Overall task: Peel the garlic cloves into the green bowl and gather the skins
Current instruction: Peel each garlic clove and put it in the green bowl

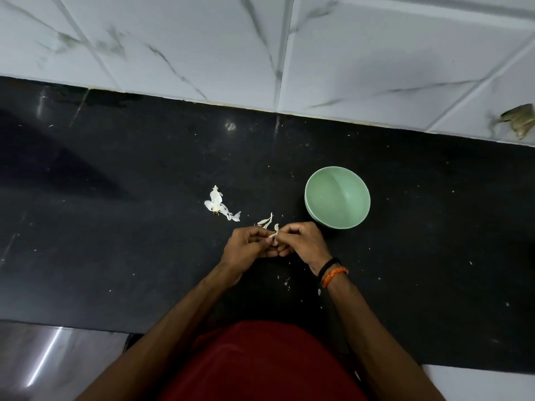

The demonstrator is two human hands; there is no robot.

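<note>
Right now both hands, left hand (pixel 249 244) & right hand (pixel 301 241), pinch a garlic clove (pixel 273 235) just left of the green bowl (pixel 337 197). Best to strip skin w/ thumbnail, then drop loose skins (pixel 218 205) aside.

Landmark: the green bowl (pixel 337 197) stands upright on the black table (pixel 115 227), its mouth open upward with nothing above it.
Near side of bowl: both hands, left hand (pixel 249 247) and right hand (pixel 304 241), sit close to its near left rim, together around a garlic clove (pixel 274 234); only a narrow gap of table lies between the right hand and the bowl.
Left of bowl: a heap of white skins (pixel 218 205) and a few loose skins (pixel 265 220) lie flat in the way; bare table beyond them.
Right of bowl: open table with small specks only.
Behind bowl: a strip of table, then the tiled wall (pixel 376 68) closes it off.
</note>
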